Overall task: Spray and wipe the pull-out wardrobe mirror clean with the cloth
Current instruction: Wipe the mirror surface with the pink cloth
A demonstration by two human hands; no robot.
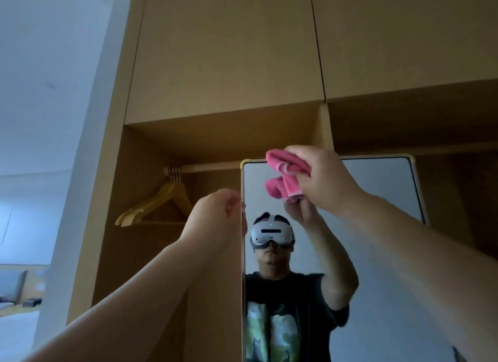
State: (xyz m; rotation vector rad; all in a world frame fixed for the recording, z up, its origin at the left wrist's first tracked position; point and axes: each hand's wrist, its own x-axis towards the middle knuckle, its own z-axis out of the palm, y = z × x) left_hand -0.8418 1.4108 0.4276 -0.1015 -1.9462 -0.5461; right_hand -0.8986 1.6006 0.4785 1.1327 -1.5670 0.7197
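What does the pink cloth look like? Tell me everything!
The pink cloth is bright pink and soft like a towel, with a paler stitched edge. It is bunched up, not flat. The right hand grips it with curled fingers and holds it at the top of the mirror, near its left corner.

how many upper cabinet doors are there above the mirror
2. The left door sits above the hanger rail and part of the mirror; the right door runs off the frame's right edge, so more may be hidden.

Hangers [153, 205] left of mirror [377, 254], cloth [285, 178] atop.
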